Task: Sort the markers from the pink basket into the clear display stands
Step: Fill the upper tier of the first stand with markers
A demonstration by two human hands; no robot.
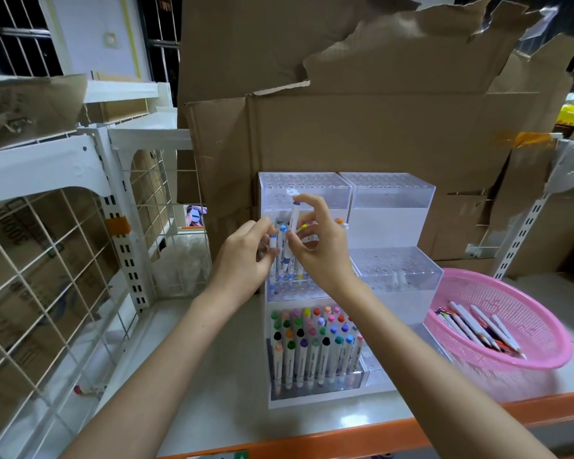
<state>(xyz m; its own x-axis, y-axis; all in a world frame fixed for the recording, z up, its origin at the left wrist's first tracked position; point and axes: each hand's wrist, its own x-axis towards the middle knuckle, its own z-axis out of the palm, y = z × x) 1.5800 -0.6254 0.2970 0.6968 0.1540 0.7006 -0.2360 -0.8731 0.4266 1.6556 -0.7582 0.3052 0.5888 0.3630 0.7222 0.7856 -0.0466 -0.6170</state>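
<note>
At the middle tier of the left clear display stand (pixel 304 190), both hands work close together. The right hand (pixel 318 246) pinches one blue-capped marker (pixel 294 223) upright between thumb and fingertips, lower end down among the tier's holes. The left hand (pixel 246 256) curls round a pair of light-blue markers (pixel 276 248) just beside it; whether their tips are seated is hidden by the fingers. Judged step: slotting the blue shades into the middle tier, mid-task. The bottom tier's markers (pixel 312 346) fill it, the top tier and the right display stand (pixel 395 270) look almost bare, and loose markers (pixel 478 326) lie in the pink basket (pixel 511 361), well apart to the right. The next move calls for lining the tip up with a free hole and pressing straight down without knocking neighbours. Surface: pale glossy bench (pixel 219 392) with an orange front edge (pixel 345 435). Room: torn cardboard sheets (pixel 378 134) behind the stands, white wire-grid shelving (pixel 47 260) at left, barred windows beyond.
</note>
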